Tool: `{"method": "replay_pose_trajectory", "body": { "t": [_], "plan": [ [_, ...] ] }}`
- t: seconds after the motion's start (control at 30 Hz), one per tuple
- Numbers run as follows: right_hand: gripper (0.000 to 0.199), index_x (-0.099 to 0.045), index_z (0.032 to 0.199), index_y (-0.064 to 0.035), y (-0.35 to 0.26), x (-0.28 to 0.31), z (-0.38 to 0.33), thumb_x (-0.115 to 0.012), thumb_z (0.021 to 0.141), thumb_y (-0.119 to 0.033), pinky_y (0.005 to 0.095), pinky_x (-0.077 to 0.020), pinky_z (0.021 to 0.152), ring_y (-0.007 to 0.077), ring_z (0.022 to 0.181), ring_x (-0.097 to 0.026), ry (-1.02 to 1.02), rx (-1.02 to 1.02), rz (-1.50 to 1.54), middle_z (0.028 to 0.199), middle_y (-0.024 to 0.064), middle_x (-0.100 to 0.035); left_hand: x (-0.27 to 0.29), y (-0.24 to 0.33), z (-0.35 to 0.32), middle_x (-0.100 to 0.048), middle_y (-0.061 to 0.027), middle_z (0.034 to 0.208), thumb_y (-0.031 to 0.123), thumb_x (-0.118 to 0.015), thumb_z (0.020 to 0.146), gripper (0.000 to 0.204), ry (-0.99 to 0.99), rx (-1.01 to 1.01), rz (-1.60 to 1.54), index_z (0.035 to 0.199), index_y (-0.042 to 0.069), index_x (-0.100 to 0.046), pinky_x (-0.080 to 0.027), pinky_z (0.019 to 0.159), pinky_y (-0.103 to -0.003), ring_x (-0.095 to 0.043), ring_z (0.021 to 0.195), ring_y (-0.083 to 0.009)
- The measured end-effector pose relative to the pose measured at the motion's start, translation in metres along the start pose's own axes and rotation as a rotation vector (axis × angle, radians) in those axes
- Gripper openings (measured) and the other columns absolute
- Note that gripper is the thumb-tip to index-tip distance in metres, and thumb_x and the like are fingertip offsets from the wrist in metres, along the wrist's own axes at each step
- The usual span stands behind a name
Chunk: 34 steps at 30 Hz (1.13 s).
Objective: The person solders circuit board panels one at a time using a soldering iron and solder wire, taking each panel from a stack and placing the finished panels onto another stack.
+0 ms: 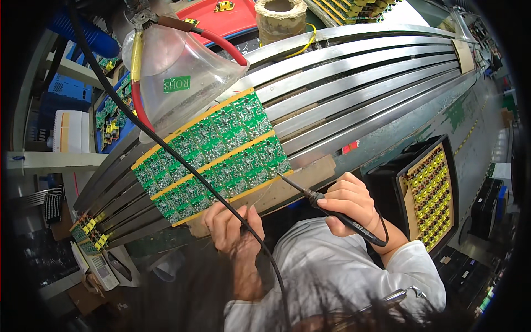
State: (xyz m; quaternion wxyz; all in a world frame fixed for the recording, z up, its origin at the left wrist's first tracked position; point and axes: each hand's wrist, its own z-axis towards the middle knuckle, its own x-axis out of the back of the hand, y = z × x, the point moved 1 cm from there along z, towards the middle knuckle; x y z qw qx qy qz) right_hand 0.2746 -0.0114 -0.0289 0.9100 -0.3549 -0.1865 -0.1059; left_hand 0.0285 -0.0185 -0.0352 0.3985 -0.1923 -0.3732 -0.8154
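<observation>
My right hand [351, 206] grips the black handle of a soldering iron [345, 220]. Its tip reaches the right-hand lower edge of a green circuit board panel [213, 152], which has yellow-brown strips and rows of repeated small boards. My left hand [235, 228] is closed at the panel's near edge, thumb and fingers together. From it a thin strand of solder wire [268, 191] runs up toward the iron's tip. The panel lies across parallel metal rails [354, 91]. A black cable [166, 145] crosses in front of the panel and the left hand.
A clear plastic funnel-shaped hood [177, 83] with red-sleeved clamps hangs over the panel's far side. Right of me stands a black tray [454, 191] of boards with yellow parts. Behind the rails are a red tray [229, 19] and a crusted round pot [281, 25]. More boards [91, 235] sit at left.
</observation>
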Motion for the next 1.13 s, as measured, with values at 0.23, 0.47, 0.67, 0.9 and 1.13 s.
{"method": "replay_pose_trajectory", "body": {
  "t": [0.23,0.47,0.67,0.9,1.13],
  "plan": [
    [0.031,-0.072,0.108,-0.0025,-0.006,-0.003,0.0,-0.071,0.078,-0.01,0.0338,-0.0457,0.067,0.0195,0.069,-0.06,-0.022,0.013,-0.051,0.089,0.0062,-0.07,0.0,0.003,0.007,-0.065,-0.008,0.093,-0.002,-0.074,0.078,0.016,-0.034,-0.005,0.02,0.09,0.005,-0.068,-0.05,0.088,-0.044,-0.062,0.098,-0.0315],
    [0.03,-0.072,0.107,-0.0035,-0.009,-0.003,0.0,-0.071,0.078,-0.011,0.0341,-0.0463,0.066,0.0196,0.069,-0.06,-0.031,0.045,-0.12,0.09,0.0071,-0.069,0.001,0.002,0.008,-0.064,-0.0079,0.093,-0.002,-0.073,0.078,0.016,-0.016,0.021,-0.007,0.091,0.005,-0.066,-0.049,0.089,-0.043,-0.062,0.096,-0.0316],
    [0.031,-0.071,0.111,-0.002,0.005,0.033,0.021,-0.069,0.083,-0.015,0.036,-0.0474,0.069,0.0219,0.072,-0.058,0.152,0.091,-0.091,0.096,0.0103,-0.069,0.01,-0.008,0.007,-0.064,-0.0082,0.094,-0.003,-0.071,0.081,0.015,0.01,0.035,0.019,0.091,0.005,-0.064,-0.049,0.09,-0.043,-0.062,0.099,-0.0316],
    [0.036,-0.068,0.125,-0.0021,0.076,0.063,0.11,-0.06,0.09,-0.007,0.0277,-0.0486,0.076,0.0168,0.085,-0.062,0.408,-0.204,0.019,0.106,0.0111,-0.073,0.028,-0.045,0.005,-0.066,-0.0114,0.114,-0.001,-0.066,0.089,0.009,0.177,0.1,0.073,0.095,0.005,-0.062,-0.05,0.091,-0.045,-0.062,0.111,-0.0328],
    [0.033,-0.07,0.127,-0.0077,0.126,0.05,0.154,-0.065,0.095,-0.008,0.0328,-0.0536,0.081,0.0233,0.084,-0.065,0.058,0.141,-0.734,0.11,0.0087,-0.074,0.038,-0.081,-0.006,-0.053,-0.0182,0.151,0.007,-0.062,0.099,0.004,0.388,0.445,-0.123,0.102,0.005,-0.06,-0.046,0.107,-0.045,-0.058,0.128,-0.0372]
  ]
}}
